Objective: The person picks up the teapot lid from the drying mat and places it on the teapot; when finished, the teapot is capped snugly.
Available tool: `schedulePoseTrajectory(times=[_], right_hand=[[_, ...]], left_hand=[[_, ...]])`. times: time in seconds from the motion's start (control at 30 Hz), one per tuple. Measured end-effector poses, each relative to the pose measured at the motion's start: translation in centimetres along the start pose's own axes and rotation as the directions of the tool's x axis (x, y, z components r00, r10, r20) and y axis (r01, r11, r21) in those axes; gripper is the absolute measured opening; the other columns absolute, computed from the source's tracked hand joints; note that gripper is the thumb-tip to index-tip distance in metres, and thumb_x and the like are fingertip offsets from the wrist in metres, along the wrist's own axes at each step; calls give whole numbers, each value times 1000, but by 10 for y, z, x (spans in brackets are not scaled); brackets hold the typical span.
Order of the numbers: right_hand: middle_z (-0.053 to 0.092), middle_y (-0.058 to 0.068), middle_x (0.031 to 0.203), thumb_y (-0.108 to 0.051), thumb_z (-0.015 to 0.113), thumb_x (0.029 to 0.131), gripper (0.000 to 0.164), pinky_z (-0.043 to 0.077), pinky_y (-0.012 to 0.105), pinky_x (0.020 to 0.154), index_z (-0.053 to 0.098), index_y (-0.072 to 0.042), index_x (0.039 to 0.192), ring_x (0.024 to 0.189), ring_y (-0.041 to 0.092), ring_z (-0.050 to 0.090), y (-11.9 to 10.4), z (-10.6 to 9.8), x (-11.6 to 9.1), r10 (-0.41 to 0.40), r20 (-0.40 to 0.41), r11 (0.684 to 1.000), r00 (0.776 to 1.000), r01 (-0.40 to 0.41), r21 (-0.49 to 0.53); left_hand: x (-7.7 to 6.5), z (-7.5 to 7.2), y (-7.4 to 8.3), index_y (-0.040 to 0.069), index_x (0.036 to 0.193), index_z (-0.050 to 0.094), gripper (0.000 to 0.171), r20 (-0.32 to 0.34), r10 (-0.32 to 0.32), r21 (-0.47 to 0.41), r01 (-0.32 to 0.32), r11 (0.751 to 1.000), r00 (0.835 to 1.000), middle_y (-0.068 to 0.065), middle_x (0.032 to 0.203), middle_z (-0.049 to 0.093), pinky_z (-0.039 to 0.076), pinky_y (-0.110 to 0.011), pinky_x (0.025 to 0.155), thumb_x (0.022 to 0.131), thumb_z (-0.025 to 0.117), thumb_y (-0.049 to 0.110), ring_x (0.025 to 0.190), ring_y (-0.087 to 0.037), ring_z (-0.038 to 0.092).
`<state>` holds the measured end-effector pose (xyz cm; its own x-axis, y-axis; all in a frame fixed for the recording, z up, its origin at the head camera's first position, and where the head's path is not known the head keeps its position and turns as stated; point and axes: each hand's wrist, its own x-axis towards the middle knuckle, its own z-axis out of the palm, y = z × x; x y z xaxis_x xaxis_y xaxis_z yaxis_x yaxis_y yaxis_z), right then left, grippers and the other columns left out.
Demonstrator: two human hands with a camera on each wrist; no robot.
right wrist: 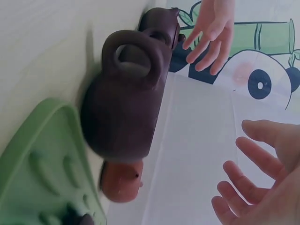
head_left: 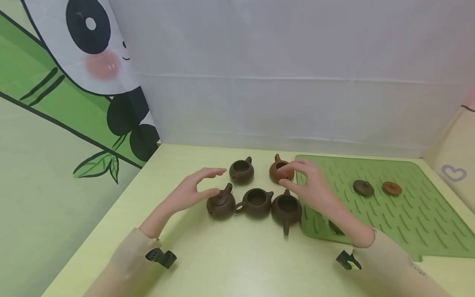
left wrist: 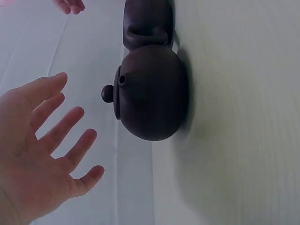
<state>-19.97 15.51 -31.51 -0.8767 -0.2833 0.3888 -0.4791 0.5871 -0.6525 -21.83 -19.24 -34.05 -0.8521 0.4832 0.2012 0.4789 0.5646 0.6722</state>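
Observation:
My left hand [head_left: 191,190] hovers just left of and above a dark brown teapot with its lid on [head_left: 221,208]. In the left wrist view its fingers [left wrist: 70,124] are spread and relaxed, apart from the lid's knob [left wrist: 108,93]. My right hand [head_left: 315,187] is raised with loose, empty fingers, overlapping a reddish-brown lidless teapot [head_left: 273,174] in the head view. Below it sits a dark lidless teapot [head_left: 287,209], its handle toward me. Between the hands stands another dark lidless teapot [head_left: 257,203], and a further one [head_left: 241,171] is behind.
A green ribbed mat [head_left: 386,218] covers the table's right side. On it lie a dark lid [head_left: 363,187], a reddish lid [head_left: 392,188] and a dark piece [head_left: 335,227] partly hidden by my right forearm. A white cloth [head_left: 289,111] hangs behind the table.

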Motion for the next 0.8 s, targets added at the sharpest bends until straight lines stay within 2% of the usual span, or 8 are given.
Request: schedulePoseTrajectory(times=[0.17, 0.43, 0.6, 0.8], right_hand=[[68, 10, 117, -11, 76, 86, 23, 43, 54, 102, 74, -16, 109, 117, 31, 58, 12, -11, -15, -23, -45, 999, 999, 21, -39], [70, 8, 112, -11, 78, 83, 26, 46, 51, 96, 74, -15, 108, 111, 29, 59, 25, -20, -39, -59, -102, 990, 993, 46, -133], [70, 8, 113, -12, 79, 82, 26, 47, 54, 93, 75, -17, 107, 111, 31, 61, 29, -24, -50, -65, -135, 985, 989, 41, -170], [70, 8, 113, -14, 78, 84, 25, 46, 58, 93, 74, -19, 108, 112, 33, 60, 32, -28, -61, -27, -137, 982, 990, 1, -191]], left_hand=[[10, 1, 8, 24, 143, 52, 52, 25, 66, 35, -66, 997, 998, 8, 144, 55, 40, -45, 113, 93, 69, 23, 133, -20, 51], [24, 6, 12, 23, 144, 51, 54, 150, 138, 64, -149, 987, 979, 5, 146, 54, 39, -45, 115, 94, 69, 21, 138, -21, 48], [33, 11, 14, 23, 146, 50, 58, 250, 150, 142, -190, 972, 956, 4, 148, 52, 36, -47, 116, 91, 70, 21, 140, -20, 46], [40, 20, 10, 18, 146, 49, 64, 348, 189, 196, -268, 943, 918, -1, 148, 54, 38, -48, 113, 87, 74, 15, 137, -23, 48]])
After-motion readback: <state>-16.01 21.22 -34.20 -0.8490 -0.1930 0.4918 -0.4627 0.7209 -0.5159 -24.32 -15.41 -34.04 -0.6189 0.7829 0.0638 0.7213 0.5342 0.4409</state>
